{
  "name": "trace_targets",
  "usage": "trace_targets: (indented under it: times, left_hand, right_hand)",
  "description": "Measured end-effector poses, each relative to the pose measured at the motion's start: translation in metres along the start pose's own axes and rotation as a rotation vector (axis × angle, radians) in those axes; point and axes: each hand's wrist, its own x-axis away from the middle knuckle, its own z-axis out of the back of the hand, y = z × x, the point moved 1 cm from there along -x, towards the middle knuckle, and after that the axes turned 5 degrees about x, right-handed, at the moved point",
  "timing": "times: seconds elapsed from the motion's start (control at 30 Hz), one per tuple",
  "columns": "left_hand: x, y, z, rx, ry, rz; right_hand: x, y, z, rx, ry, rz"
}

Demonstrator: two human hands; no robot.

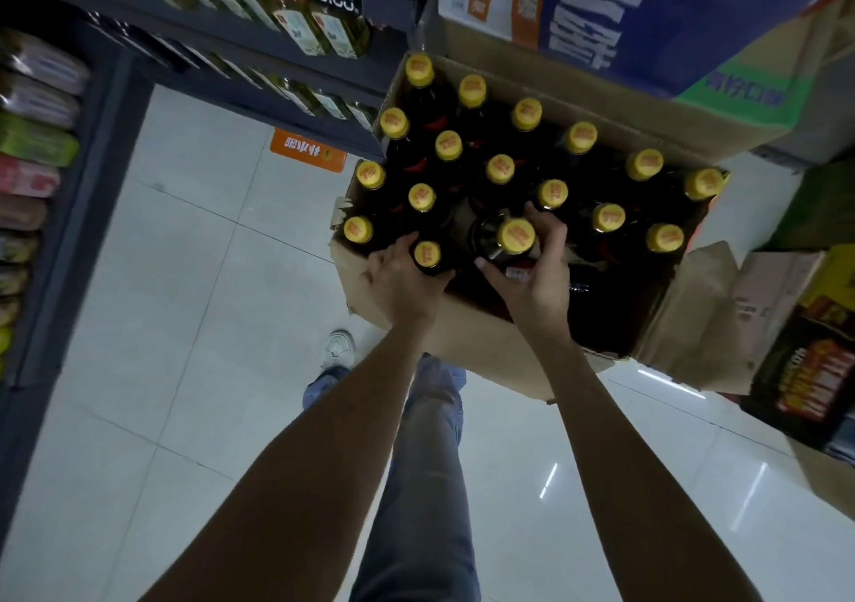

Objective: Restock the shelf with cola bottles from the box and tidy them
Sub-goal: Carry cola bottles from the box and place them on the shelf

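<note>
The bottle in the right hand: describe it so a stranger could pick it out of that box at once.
Find the open cardboard box of dark, yellow-capped cola bottles beside the shelf. Go to its near edge, where both hands reach in. The right hand grips one bottle whose cap sits higher and looks larger than the caps around it, tilted out of the rows; the left hand grips a smaller-looking capped bottle beside it.

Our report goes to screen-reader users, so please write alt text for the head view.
Both hands reach into an open cardboard box of yellow-capped cola bottles: the left hand grips one bottle, the right hand another. The box stands by dark shelves on a tiled floor.
</note>
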Motion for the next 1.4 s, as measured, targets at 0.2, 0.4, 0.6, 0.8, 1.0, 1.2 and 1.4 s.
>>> trace_targets:
  times: [0.2,0.4,0.6,0.8,1.0,1.2,1.4]
  left_hand:
    - [0.022,0.009,0.056,0.290,0.035,-0.236]
    - [0.069,0.026,0.171,0.846,0.025,-0.374]
    - [0.084,-0.009,0.272,1.205,0.172,-0.238]
    - [0.083,-0.110,0.366,1.545,0.419,0.084]
    - [0.123,-0.272,0.463,1.519,0.417,0.309]
    - [0.190,-0.432,0.533,1.795,0.402,0.315]
    - [0.239,-0.563,0.590,1.906,0.649,0.385]
  right_hand:
    - [0.024,-0.043,0.047,0.032,-0.047,0.092]
    - [0.041,-0.109,0.071,0.117,-0.088,0.141]
    - [0.066,-0.195,0.035,-0.049,-0.268,0.130]
    - [0.115,-0.278,-0.078,-0.095,-0.534,0.177]
    - [0.220,-0.354,-0.238,0.004,-0.846,0.312]
    - [0.366,-0.405,-0.392,-0.042,-1.175,0.375]
    - [0.493,-0.458,-0.513,-0.053,-1.457,0.427]
